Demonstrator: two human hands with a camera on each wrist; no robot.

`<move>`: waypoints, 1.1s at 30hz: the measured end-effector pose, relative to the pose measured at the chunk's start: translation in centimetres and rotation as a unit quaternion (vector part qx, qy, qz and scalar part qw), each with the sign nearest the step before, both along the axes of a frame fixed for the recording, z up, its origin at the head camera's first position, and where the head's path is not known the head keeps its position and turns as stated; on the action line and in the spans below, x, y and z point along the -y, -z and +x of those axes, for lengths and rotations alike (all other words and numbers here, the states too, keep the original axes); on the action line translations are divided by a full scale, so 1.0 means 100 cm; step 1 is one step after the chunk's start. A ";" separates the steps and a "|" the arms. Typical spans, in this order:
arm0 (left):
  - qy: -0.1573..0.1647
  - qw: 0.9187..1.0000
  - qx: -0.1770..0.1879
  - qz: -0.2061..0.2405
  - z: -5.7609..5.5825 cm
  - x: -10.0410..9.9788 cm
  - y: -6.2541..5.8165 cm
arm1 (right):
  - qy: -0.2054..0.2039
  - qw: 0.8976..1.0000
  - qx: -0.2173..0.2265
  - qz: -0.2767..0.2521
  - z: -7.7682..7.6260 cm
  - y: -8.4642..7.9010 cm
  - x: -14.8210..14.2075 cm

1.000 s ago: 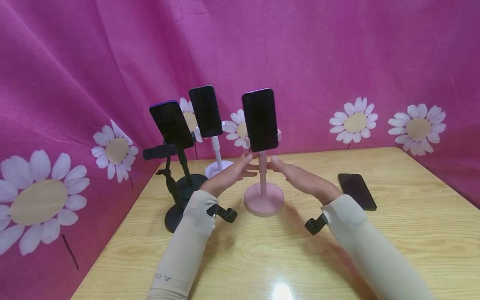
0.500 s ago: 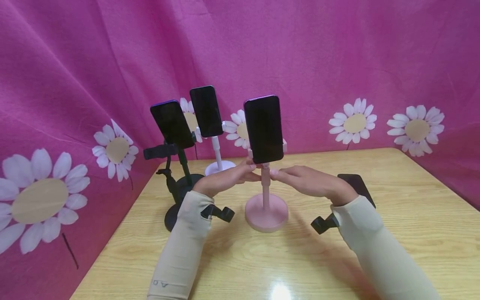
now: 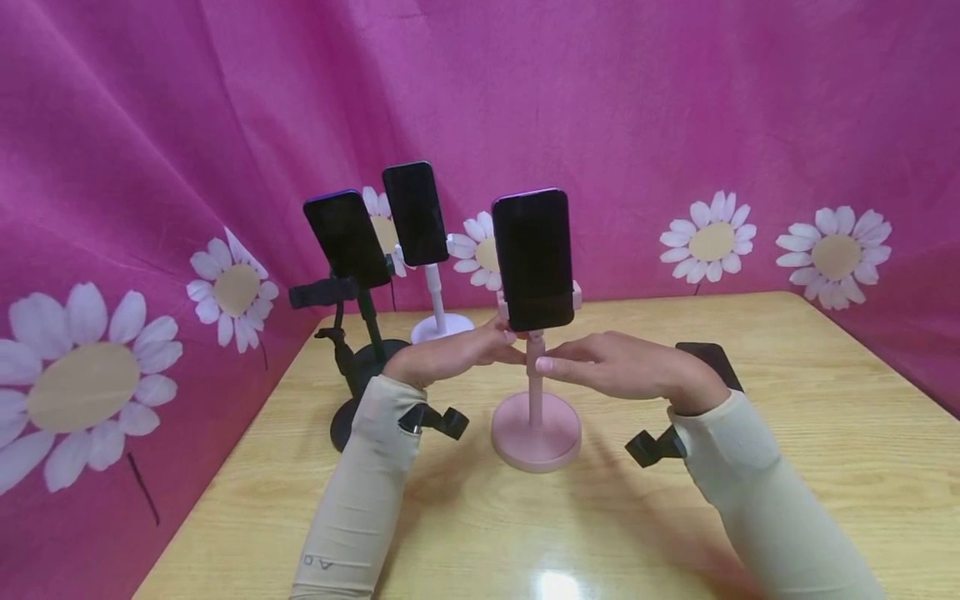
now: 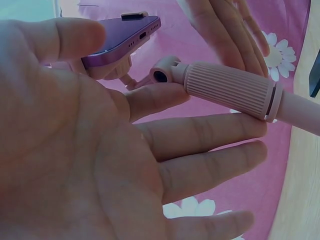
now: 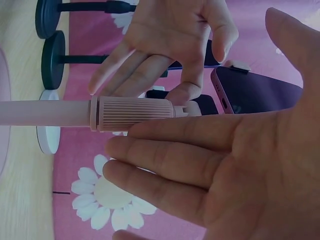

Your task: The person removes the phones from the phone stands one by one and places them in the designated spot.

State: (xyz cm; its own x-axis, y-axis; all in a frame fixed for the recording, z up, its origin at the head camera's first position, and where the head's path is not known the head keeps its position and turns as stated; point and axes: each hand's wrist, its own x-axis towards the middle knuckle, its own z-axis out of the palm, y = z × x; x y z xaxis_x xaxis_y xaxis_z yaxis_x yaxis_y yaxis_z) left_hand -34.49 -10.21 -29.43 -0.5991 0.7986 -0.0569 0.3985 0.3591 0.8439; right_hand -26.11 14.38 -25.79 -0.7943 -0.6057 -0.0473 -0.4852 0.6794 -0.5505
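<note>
A pink phone stand stands upright before me, with a dark-screened smartphone clamped in its holder. My left hand is at the stand's left, fingers straight, with a fingertip right at the joint under the holder. The other fingers extend along the ribbed collar in the left wrist view. From the opposite side my right hand reaches in with straight fingers. Its index finger lies along the same collar in the right wrist view. Both thumbs are spread away from the fingers, near the phone's level in the wrist views.
Left of the pink stand are a white stand with a phone and a black stand with another phone. Another black stand has an elongated holder. A loose phone lies right, partly behind my right hand.
The pink stand with its phone has come nearer to me and slightly right. Both hands have stayed at its neck, and the right forearm has shifted right.
</note>
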 end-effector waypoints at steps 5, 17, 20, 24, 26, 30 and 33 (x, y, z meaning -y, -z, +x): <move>-0.022 0.999 -0.006 -0.035 0.054 -0.001 -0.044 | -0.002 1.000 -0.010 0.011 0.002 -0.001 0.000; -0.104 0.984 -0.146 -0.013 0.051 0.021 -0.048 | 0.155 0.977 -0.145 -0.007 0.029 -0.025 -0.008; -0.146 0.969 -0.199 0.025 0.054 0.023 -0.054 | 0.185 0.948 -0.233 -0.109 0.031 -0.031 0.000; -0.181 0.946 -0.265 0.054 0.057 0.020 -0.058 | 0.166 0.887 -0.366 -0.228 0.025 -0.033 0.022; -0.190 0.935 -0.292 0.061 0.058 0.018 -0.057 | 0.154 0.860 -0.408 -0.265 0.021 -0.032 0.035; -0.205 0.924 -0.316 0.073 0.060 0.012 -0.054 | 0.150 0.834 -0.433 -0.308 0.012 -0.030 0.057; -0.215 0.918 -0.324 0.078 0.061 0.008 -0.052 | 0.162 0.824 -0.437 -0.321 0.006 -0.028 0.069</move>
